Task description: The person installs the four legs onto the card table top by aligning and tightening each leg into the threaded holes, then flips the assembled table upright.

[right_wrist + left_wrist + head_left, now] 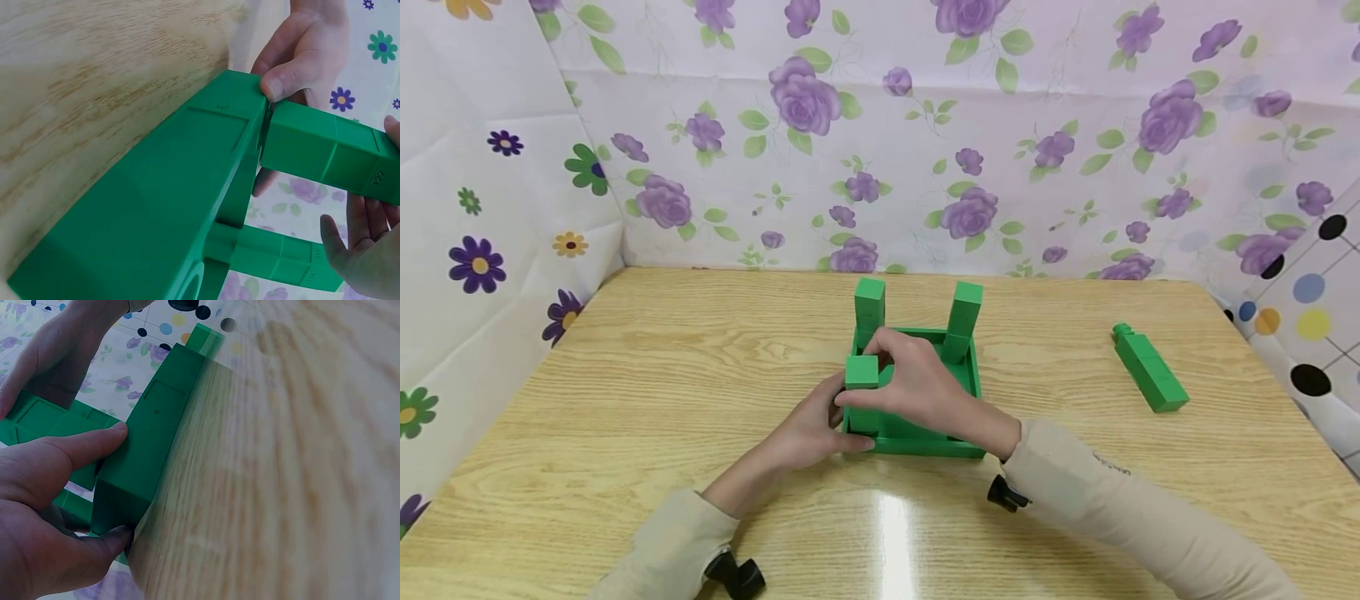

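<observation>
green post [862, 372] at tray [928, 447], loose post [1150, 371] apart

Head view fwd/down; L/R wrist views close, sharing green tray [917, 447].

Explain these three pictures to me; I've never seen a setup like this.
There is no machine here: the grips are a person's two bare hands. The wide picture comes from a camera on the person's head; the two close ones, from a camera on each wrist. On the wooden table lies a green base with a raised rim. One green post stands at its far left corner, a second post at its far right, and a third post upright at its near left. The right grip holds that third post; the left grip holds the base at that corner. A loose green post, with a knob at one end, lies on the table to the right.
</observation>
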Available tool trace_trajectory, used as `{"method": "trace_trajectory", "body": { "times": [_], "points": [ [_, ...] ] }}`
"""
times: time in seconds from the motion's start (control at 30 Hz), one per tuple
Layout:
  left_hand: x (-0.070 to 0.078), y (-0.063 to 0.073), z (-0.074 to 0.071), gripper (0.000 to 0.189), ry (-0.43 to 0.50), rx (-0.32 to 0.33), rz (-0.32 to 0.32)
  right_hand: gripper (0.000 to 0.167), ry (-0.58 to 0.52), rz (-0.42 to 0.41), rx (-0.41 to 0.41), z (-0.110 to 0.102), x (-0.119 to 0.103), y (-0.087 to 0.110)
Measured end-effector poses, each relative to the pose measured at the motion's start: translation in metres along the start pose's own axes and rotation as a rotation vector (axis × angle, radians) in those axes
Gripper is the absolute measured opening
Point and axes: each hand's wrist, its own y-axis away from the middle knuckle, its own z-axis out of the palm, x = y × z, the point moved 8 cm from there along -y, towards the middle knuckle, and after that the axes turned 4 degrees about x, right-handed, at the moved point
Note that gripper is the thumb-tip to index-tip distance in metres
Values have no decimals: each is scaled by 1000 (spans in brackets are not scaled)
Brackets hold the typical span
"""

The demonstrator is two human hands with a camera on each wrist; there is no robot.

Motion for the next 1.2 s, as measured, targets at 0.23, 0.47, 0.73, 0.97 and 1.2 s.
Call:
{"method": "trace_trajectory", "body": {
  "times": [0.23, 0.47, 0.73, 0.97, 1.2],
  "points": [
    [0, 0, -1, 84, -6, -3, 6, 36, -5, 26, 7, 1, 0, 2],
    [0, 0, 0, 82, -18, -10, 20, 44, -67, 98, -37, 4, 4, 6],
    [-2, 0, 0, 82, -1, 4, 0, 57, -231, 118, -278, 5, 13, 3],
    [-3, 0, 0, 85, 6, 11, -15, 64, -460, 117, -472, 2, 18, 2],
    [-4, 0, -1, 84, 9, 14, -18, 64, -591, 108, -559, 3, 22, -4]
  ]
}}
